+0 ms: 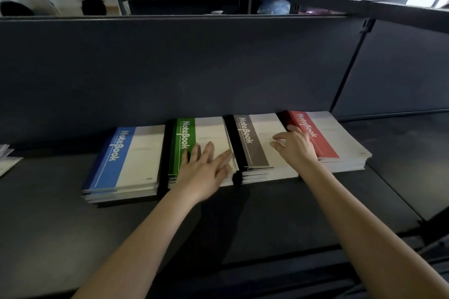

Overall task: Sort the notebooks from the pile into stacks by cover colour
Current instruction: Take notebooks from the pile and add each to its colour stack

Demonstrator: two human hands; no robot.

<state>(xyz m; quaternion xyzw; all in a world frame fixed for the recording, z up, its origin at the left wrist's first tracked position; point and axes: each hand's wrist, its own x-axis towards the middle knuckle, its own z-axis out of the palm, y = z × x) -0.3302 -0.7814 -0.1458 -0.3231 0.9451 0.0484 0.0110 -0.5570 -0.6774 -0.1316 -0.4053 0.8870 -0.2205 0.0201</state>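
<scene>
Since four colour stacks stand sorted side by side on the counter (267, 213), I judge the step in hand to be squaring and closing up the stacks, not placing a fresh notebook. Your left hand (206, 172) lies flat with fingers straight and spread on the near right part of the green stack (185, 136), its fingertips reaching the edge that faces the grey stack (252, 143). Your right hand (295, 145) sits over the seam between the grey stack and the red stack (323, 136), fingers loosely bent, tips touching the white of the grey cover; it grips nothing that I can see. The blue stack (126, 160) lies just beyond your left hand on its outer side, touched by neither hand. The green and grey stacks sit between your two hands and appear to touch along their edges; the red stack extends outward past your right hand and overlaps or abuts the grey one, which of the two I cannot tell. Some pale sheets or covers (6, 158) lie well apart to the far outer side of your left hand; whether they belong to the unsorted pile is unclear. The next move calls for level, even pressure from both palms, so that the top covers do not slide off their stacks. Check those far sheets before declaring the sort finished.
</scene>
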